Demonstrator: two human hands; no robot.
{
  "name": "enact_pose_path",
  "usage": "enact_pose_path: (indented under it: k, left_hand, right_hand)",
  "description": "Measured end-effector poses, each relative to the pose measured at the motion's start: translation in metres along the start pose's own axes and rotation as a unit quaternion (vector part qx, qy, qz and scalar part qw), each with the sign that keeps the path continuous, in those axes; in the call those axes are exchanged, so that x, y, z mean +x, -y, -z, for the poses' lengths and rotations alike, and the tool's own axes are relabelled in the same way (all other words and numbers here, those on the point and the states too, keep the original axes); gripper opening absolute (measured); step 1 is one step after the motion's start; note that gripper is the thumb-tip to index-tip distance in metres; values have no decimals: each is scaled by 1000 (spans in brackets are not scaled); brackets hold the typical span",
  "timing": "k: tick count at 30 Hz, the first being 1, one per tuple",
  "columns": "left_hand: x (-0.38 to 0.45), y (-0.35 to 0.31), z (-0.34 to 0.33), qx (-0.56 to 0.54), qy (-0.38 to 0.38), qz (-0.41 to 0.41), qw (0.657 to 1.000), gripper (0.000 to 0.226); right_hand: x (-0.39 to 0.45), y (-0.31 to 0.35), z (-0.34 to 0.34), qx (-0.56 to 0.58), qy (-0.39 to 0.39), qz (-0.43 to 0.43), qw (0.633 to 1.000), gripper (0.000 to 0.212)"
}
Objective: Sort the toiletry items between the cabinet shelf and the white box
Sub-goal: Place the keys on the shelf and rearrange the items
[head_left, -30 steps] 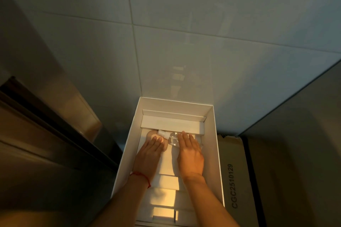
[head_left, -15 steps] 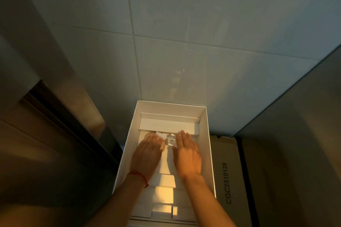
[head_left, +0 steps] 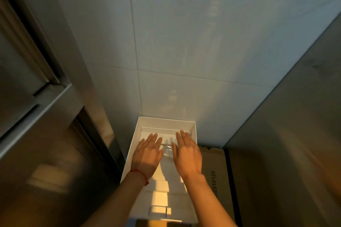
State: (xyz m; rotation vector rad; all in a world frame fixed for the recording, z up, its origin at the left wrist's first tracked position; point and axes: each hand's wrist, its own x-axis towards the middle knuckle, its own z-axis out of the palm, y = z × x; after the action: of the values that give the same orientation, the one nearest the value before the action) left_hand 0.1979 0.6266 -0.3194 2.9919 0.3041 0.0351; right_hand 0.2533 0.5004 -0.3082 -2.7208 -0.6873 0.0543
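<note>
- Left hand [head_left: 147, 155] is hovering palm-down inside the white box [head_left: 194, 131], fingers extended and slightly spread, holding nothing that can be seen; a red cord [head_left: 140, 175] is circling its wrist
- Right hand [head_left: 186, 153] is mirroring it on the other side, flat and spread, likewise appearing to hold nothing
- Clear small bottle [head_left: 167, 150] is lying on the box floor in the narrow gap between the two hands, just beside the inner edge of each; whether either hand is touching it cannot be told
- Long axis of the bottle appears to be running away from the person, toward the far end of the box, roughly parallel to the fingers; its glassy body is blurring into the white liner, so this is a judgement
- Neither hand is clearly nearer: the bottle is sitting inward of both, so a pinch would call for either thumb side to be closing toward the midline
- Cabinet shelf is not identifiable here; a brown carton [head_left: 215, 175] is standing just beside the box on the right, against the tiled wall [head_left: 184, 51]
</note>
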Motion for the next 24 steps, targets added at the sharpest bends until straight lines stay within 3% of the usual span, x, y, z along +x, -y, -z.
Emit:
enact_pose_path:
  k: [2,24]
  left_hand:
    - [1,0,12,-7,21,16,1000,52]
    - [-13,-42,215,-87,-156,26,984,53]
  right_hand:
    - [-2,4,17,5,-11,-4,1000,48]
    - [-17,63,225,58,-141,27,988,48]
